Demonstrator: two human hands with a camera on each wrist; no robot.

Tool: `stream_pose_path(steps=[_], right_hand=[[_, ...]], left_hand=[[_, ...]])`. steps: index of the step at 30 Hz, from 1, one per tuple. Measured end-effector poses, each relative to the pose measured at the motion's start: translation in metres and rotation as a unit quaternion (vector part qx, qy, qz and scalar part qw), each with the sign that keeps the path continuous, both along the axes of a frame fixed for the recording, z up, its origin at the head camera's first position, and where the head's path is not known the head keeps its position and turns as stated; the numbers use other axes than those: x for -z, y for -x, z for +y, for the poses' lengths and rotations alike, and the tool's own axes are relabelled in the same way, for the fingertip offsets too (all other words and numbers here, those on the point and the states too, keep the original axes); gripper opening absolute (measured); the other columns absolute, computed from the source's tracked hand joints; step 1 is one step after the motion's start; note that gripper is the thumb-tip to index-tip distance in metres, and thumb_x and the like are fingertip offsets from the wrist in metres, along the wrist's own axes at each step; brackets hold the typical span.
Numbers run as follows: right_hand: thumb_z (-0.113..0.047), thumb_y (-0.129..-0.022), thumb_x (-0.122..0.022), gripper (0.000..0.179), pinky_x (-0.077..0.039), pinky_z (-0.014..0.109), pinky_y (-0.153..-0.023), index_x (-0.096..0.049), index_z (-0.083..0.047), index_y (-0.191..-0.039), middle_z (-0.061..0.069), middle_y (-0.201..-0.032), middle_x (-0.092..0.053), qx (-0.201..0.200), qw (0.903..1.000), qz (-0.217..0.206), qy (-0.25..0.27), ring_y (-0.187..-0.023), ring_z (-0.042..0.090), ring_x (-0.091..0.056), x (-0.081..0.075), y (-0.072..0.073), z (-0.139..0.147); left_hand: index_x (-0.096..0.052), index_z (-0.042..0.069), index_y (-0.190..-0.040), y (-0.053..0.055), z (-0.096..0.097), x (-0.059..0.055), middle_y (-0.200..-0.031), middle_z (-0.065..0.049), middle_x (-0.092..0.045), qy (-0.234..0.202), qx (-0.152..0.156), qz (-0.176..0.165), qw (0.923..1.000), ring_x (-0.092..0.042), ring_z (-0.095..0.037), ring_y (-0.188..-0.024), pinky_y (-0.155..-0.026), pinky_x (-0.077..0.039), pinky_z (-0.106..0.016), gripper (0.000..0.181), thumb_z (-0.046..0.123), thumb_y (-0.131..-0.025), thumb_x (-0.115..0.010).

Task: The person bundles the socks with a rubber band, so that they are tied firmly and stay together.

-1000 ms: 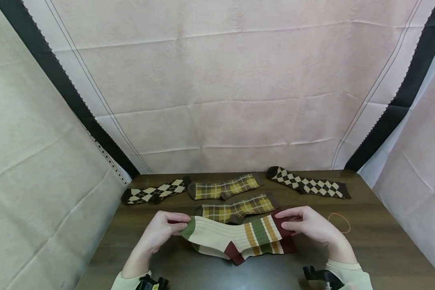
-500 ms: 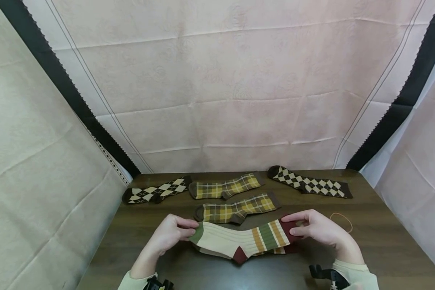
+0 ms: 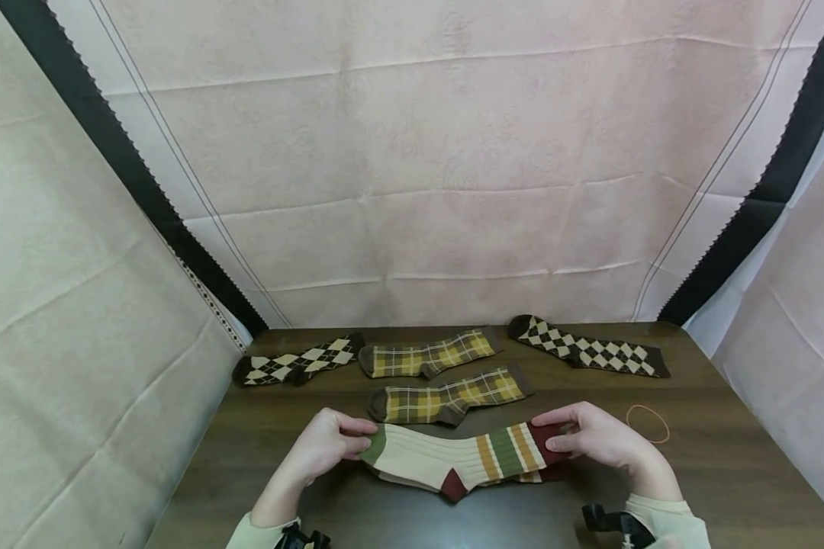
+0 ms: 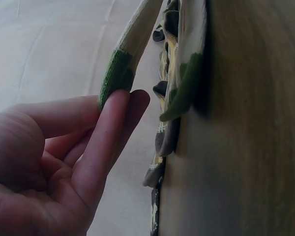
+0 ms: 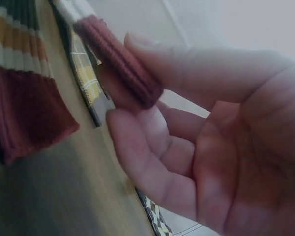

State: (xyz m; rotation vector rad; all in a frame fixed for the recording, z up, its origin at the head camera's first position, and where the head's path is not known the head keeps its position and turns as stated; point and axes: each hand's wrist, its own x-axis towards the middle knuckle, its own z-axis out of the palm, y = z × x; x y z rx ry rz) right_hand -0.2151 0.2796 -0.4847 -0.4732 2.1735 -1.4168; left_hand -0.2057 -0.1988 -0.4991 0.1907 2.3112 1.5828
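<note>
A cream sock [image 3: 419, 455] with green toe, dark red heel and green and mustard stripes is stretched between both hands. My left hand [image 3: 327, 444] pinches its green toe [image 4: 117, 73]. The dark red cuff [image 5: 120, 59] is pinched between thumb and fingers of my right hand [image 3: 597, 435]. Below it a matching striped sock [image 5: 27, 108] lies on the table, mostly hidden by the held one in the head view. In both wrist views the held sock is raised clear of the lower one.
Two yellow plaid socks [image 3: 449, 395] lie just behind the hands. Black and cream argyle socks [image 3: 298, 361] lie at the back left, and a checkered sock [image 3: 590, 349] at the back right. A thin elastic band [image 3: 648, 424] rests on the wooden table [image 3: 748, 488]. Fabric walls [image 3: 412, 191] enclose the table.
Both hands have shifted slightly right and toward the body with the held sock, and it now covers more of the matching sock below. Over the last half second they barely move.
</note>
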Motion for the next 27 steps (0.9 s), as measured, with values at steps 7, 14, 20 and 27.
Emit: stream_pose_path(steps=[7, 14, 20, 27], right_hand=[[-0.001, -0.099, -0.072, 0.038, -0.063, 0.046, -0.078, -0.066, 0.011, -0.135, 0.018, -0.113, -0.072, -0.005, 1.0000, -0.002, -0.008, -0.099, 0.031, -0.069, 0.003, 0.001, -0.003], [0.000, -0.098, -0.072, 0.043, -0.062, 0.042, -0.072, -0.062, 0.010, -0.139, 0.017, -0.113, -0.070, -0.007, 0.9998, 0.012, -0.014, -0.099, 0.031, -0.067, 0.011, 0.004, -0.004], [0.001, -0.096, -0.075, 0.039, -0.061, 0.042, -0.070, -0.065, 0.008, -0.133, 0.014, -0.105, -0.070, 0.000, 0.9997, 0.009, -0.024, -0.095, 0.029, -0.067, 0.014, 0.003, -0.007], [0.003, -0.092, -0.077, 0.027, -0.057, 0.042, -0.065, -0.069, 0.003, -0.117, 0.009, -0.092, -0.064, 0.013, 0.9992, 0.002, -0.037, -0.086, 0.026, -0.063, 0.017, 0.003, -0.008]], left_hand=[[-0.081, -0.001, -0.117, 0.002, -0.002, 0.004, -0.128, -0.018, -0.074, 0.012, -0.005, -0.001, 0.9999, -0.073, -0.025, -0.107, -0.076, -0.064, -0.039, 0.023, 0.001, -0.095, -0.078], [-0.083, 0.001, -0.116, 0.003, -0.001, 0.007, -0.125, -0.017, -0.075, 0.035, 0.001, 0.011, 0.9993, -0.073, -0.023, -0.105, -0.074, -0.064, -0.037, 0.022, 0.000, -0.094, -0.077], [-0.083, 0.003, -0.115, 0.003, -0.001, 0.008, -0.124, -0.017, -0.075, 0.057, 0.006, 0.012, 0.9983, -0.076, -0.021, -0.096, -0.074, -0.063, -0.038, 0.022, 0.002, -0.094, -0.079], [-0.083, 0.004, -0.115, 0.002, -0.002, 0.009, -0.123, -0.018, -0.075, 0.059, 0.011, 0.015, 0.9981, -0.077, -0.022, -0.094, -0.076, -0.064, -0.039, 0.023, 0.003, -0.092, -0.081]])
